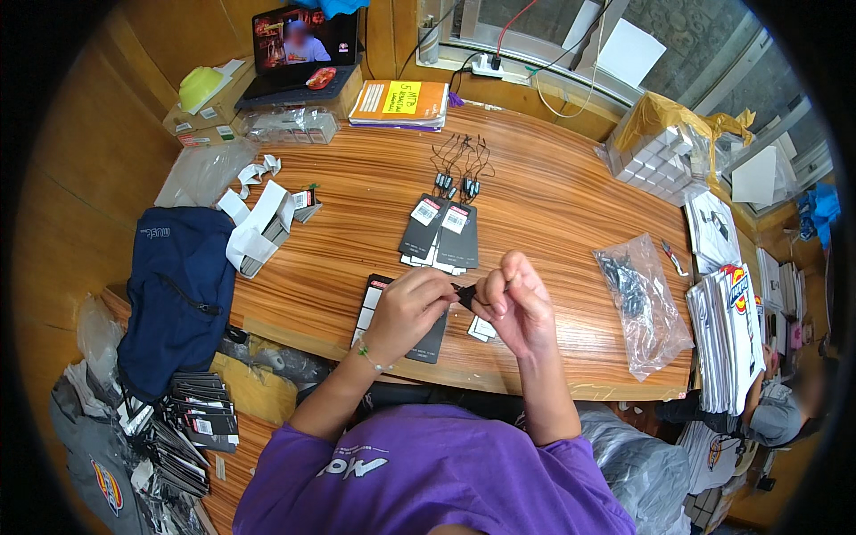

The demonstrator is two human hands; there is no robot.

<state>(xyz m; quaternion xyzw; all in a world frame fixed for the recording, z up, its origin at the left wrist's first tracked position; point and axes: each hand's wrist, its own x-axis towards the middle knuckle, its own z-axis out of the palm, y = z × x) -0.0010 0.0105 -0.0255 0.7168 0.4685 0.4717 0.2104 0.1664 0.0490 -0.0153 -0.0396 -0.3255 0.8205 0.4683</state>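
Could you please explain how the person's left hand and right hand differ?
The left hand shows its back to the camera; the right hand shows mostly its palm. The left wrist has a beaded bracelet; the right wrist looks bare. Both have fingers on a small black piece.

Seemingly black handheld tag [466, 295], brown-striped tabletop [553, 196]

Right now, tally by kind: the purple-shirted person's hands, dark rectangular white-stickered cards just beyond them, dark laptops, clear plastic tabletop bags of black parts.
Left hand, right hand: 2
Dark stickered cards, visible: 2
Dark laptop: 1
Clear bag of black parts: 1
Total: 6
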